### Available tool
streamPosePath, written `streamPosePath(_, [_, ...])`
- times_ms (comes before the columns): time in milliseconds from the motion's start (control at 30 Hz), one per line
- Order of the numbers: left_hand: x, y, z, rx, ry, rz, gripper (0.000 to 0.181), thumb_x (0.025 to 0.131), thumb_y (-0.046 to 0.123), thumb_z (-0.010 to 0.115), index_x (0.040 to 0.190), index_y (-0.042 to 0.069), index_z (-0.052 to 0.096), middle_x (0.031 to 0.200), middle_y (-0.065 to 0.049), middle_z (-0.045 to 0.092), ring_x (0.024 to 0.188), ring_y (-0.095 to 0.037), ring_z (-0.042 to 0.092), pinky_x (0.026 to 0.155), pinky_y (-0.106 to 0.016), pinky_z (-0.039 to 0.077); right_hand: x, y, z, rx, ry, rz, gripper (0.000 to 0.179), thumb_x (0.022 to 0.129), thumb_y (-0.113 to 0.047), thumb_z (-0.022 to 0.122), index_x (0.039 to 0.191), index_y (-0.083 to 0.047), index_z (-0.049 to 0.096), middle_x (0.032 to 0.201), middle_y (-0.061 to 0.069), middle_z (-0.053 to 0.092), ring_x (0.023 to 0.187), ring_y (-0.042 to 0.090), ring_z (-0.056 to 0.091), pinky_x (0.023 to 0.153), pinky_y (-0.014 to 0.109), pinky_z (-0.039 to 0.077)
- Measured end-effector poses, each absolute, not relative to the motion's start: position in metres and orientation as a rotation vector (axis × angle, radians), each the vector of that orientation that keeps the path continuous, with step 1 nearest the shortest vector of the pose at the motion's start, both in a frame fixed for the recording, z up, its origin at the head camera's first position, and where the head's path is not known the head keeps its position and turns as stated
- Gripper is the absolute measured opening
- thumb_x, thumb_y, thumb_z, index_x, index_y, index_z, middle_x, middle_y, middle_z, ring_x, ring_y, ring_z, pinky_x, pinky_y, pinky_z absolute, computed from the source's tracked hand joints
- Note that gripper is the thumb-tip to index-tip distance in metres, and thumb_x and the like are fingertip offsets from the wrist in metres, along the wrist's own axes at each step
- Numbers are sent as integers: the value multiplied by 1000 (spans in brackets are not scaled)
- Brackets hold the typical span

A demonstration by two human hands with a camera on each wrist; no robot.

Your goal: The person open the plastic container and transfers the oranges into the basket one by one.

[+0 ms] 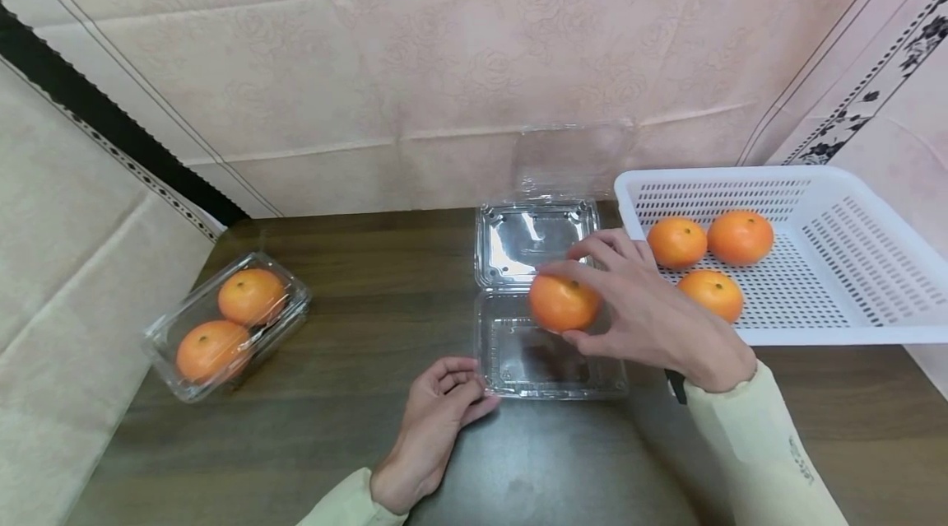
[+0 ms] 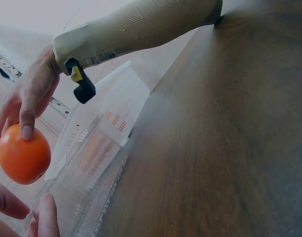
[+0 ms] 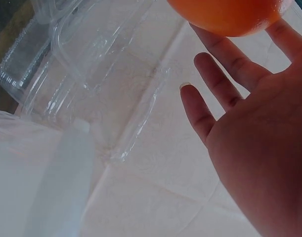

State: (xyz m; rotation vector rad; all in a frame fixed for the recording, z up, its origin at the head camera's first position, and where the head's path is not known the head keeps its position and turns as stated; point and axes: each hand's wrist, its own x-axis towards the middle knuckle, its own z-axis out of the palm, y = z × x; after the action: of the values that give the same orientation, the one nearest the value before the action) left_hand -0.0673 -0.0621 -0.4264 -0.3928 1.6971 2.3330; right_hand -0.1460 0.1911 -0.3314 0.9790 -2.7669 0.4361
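Apparently to steady it, left hand (image 1: 439, 421) pinches the clear box (image 1: 511, 357) by its near-left corner, while right hand (image 1: 643, 305), half-open, grips an orange (image 1: 559, 305) over it.

One glossy round orange (image 1: 561, 304) (gripped by the right fingers (image 1: 597, 275)) hangs above the open clear container (image 1: 511, 357).

Counted in view: six oranges (image 1: 557, 308), one white basket (image 1: 874, 335), two hands (image 1: 435, 431), one worktop (image 1: 378, 295), at least two clear containers (image 1: 511, 357); overlap obscures exact number.
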Motion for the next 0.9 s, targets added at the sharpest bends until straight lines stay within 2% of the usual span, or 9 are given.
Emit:
streamPosePath(133, [-67,-62,-426,-393,1690,2334,36,89,-8,61,123,-12,52,96,-5,60,81,-16,71,84,-28,66,-147,192,-331,981,-2764,456,71,73,-39,86,139,-34,59,126,-1,55,127,22,37,97,44,38])
streamPosePath(367, [-67,-61,-426,-397,1694,2333,35,88,-8,61,122,-12,53,96,-5,61,81,-16,71,84,-29,66,-147,195,-330,967,-2755,473,71,73,-38,86,139,-35,59,126,0,56,129,24,37,97,47,39])
streamPosePath(600, [-67,-61,-426,-395,1701,2335,35,88,-8,61,122,-12,53,96,-6,61,81,-17,71,84,-29,66,-149,200,-329,957,-2713,489,69,74,-39,85,138,-35,59,124,0,55,125,22,40,93,41,36])
streamPosePath(800, [-67,-62,-427,-394,1708,2335,36,88,-8,60,122,-13,52,97,-7,61,82,-17,71,84,-29,66,-148,204,-328,953,-2718,503,69,76,-38,85,140,-33,59,128,6,56,121,30,43,96,51,42])
streamPosePath(900, [-67,-62,-427,-395,1711,2334,36,88,-9,60,122,-12,53,98,-7,61,82,-17,70,85,-29,66,-148,204,-327,940,-2729,492,70,76,-38,85,140,-33,59,129,6,57,119,30,43,94,51,45])
